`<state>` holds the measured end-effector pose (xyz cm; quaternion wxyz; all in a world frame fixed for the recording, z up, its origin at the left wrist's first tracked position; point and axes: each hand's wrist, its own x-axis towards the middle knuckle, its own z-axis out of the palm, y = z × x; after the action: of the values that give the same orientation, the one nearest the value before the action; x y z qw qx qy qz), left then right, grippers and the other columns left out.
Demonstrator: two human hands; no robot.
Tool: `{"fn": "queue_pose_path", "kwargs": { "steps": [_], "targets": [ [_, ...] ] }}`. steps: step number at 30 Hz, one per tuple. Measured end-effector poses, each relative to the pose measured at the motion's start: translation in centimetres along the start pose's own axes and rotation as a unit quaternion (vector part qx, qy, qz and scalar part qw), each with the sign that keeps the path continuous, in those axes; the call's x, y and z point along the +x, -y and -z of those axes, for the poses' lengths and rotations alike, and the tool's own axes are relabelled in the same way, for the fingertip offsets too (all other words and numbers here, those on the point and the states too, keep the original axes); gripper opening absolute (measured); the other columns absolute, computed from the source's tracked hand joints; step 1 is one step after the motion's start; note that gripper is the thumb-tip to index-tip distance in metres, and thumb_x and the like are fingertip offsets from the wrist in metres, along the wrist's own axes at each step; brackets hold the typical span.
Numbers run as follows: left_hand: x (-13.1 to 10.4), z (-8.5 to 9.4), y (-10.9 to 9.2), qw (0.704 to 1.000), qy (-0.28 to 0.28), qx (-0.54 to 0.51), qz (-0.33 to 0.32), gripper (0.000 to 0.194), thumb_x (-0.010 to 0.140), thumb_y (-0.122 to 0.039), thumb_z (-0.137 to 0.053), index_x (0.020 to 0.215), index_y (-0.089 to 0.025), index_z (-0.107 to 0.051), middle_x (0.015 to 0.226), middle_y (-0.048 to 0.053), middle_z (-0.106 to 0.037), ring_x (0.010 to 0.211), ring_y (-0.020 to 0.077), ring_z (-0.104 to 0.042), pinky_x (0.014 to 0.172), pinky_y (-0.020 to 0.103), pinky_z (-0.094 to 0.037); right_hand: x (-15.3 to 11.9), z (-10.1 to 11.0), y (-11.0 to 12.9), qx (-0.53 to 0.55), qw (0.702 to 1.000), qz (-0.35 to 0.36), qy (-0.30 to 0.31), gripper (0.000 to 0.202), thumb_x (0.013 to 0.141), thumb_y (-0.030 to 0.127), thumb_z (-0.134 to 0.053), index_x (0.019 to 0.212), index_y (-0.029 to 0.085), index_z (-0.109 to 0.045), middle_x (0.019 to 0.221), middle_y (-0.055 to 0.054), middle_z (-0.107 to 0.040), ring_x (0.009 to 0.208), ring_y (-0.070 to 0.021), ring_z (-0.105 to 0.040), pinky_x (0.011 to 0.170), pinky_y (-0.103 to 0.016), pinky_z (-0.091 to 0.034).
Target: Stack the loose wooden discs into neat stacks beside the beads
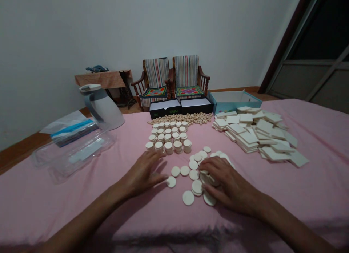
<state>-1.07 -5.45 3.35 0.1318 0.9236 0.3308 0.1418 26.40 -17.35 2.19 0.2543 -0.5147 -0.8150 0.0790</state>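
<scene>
Right hand [229,185] lying flat, fingers spread, covering loose round discs [194,174] on pink cloth [81,194]. Left hand [144,173] resting open, fingertips nearly touching one disc [171,181], lying just right of it. Neat disc stacks [169,138] sitting just beyond, square tiles [259,134] far right. Open room showing near front edge.

Loose discs [191,171]: pale, round and flat, they lay scattered on the pink cloth at your 12 o'clock, some overlapping under your right hand [227,184].
Single disc [171,181]: it lay flat at your left hand's [143,173] 3 o'clock, touching the fingertips.
</scene>
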Motion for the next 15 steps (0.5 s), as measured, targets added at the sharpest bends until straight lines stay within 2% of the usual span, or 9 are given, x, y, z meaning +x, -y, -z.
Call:
{"fn": "queue_pose_path", "kwargs": {
  "steps": [3,4,8,12,15],
  "targets": [
    [-3.1,1.4,2.3,0.986,0.046,0.110,0.114,0.074,0.067,-0.054,-0.067,0.130,-0.020,-0.048,0.117,0.016,-0.056,0.099,0.0314,-0.056,0.081,0.043,-0.048,-0.3,-0.4,1.3,0.011,0.997,0.040,0.065,0.049,0.081,0.028,-0.057,0.128,0.024,-0.047,0.127,-0.010,-0.051,0.115,-0.0270,-0.043,0.096,-0.044,-0.036],
    [-3.8,1.6,2.7,0.981,0.062,0.121,0.137,0.073,0.068,-0.053,-0.066,0.131,-0.020,-0.047,0.114,0.015,-0.056,0.096,0.0301,-0.057,0.077,0.041,-0.048,-0.4,-0.6,1.5,0.005,0.996,0.049,0.080,0.052,0.081,0.029,-0.057,0.131,0.025,-0.044,0.130,-0.009,-0.050,0.118,-0.0270,-0.041,0.098,-0.045,-0.034],
    [-4.7,0.9,2.0,0.986,0.081,0.076,0.121,0.056,0.077,-0.042,-0.059,0.127,-0.020,-0.048,0.105,0.011,-0.055,0.087,0.0236,-0.058,0.074,0.034,-0.047,-0.2,-1.3,1.0,-0.040,0.995,0.037,0.088,0.049,0.084,0.029,-0.053,0.132,0.026,-0.045,0.133,-0.009,-0.048,0.120,-0.0279,-0.041,0.098,-0.047,-0.033],
    [-3.1,-0.2,0.0,0.993,0.075,0.023,0.086,0.032,0.082,-0.030,-0.052,0.113,-0.021,-0.055,0.097,0.008,-0.054,0.080,0.0192,-0.057,0.070,0.030,-0.045,-0.1,-1.2,0.0,-0.067,0.996,0.021,0.063,0.038,0.085,0.025,-0.052,0.123,0.024,-0.053,0.125,-0.011,-0.053,0.114,-0.0277,-0.046,0.094,-0.046,-0.037],
    [-1.6,-0.9,-1.3,0.994,0.080,-0.001,0.074,0.033,0.079,-0.025,-0.056,0.112,-0.021,-0.054,0.095,0.006,-0.054,0.079,0.0181,-0.056,0.069,0.028,-0.044,-0.2,-0.7,-0.7,-0.082,0.996,0.024,0.039,0.034,0.085,0.021,-0.050,0.118,0.024,-0.056,0.121,-0.011,-0.056,0.111,-0.0264,-0.048,0.091,-0.045,-0.039]
  ]
}}
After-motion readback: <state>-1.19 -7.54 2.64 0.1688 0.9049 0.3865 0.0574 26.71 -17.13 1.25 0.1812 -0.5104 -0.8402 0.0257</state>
